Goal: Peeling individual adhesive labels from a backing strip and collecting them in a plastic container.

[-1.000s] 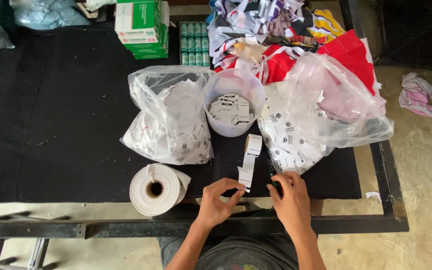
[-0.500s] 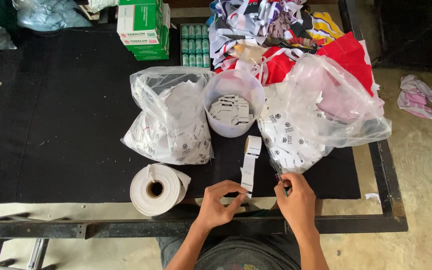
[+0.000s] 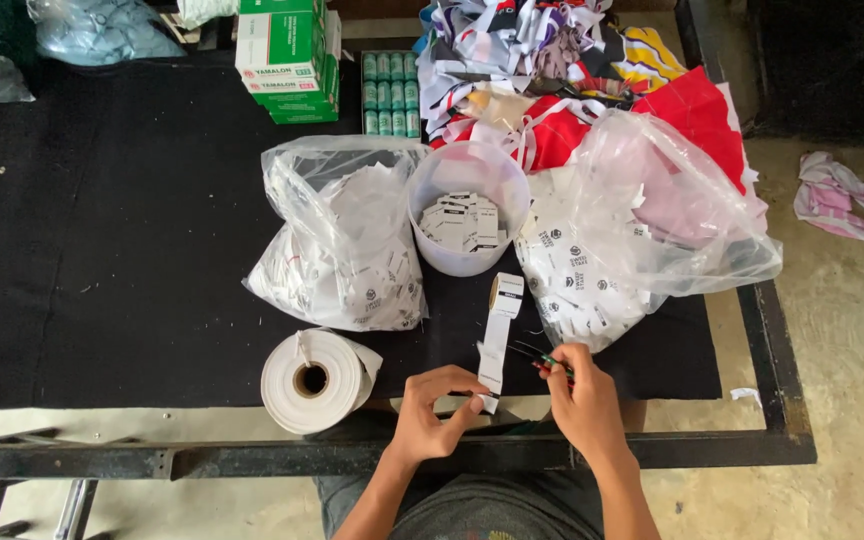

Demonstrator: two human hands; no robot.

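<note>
While left hand [image 3: 434, 408] pinches label strip [image 3: 497, 340] | right hand [image 3: 580, 400] just beside, gripping scissors [image 3: 542, 357]

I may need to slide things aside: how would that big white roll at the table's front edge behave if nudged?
The white roll lies flat on its round face, hollow core up, so it would probably slide rather than roll. It looks thickly wound, likely fairly heavy for its size. Its loose tail flap looks floppy and might unwind if tugged.
</note>
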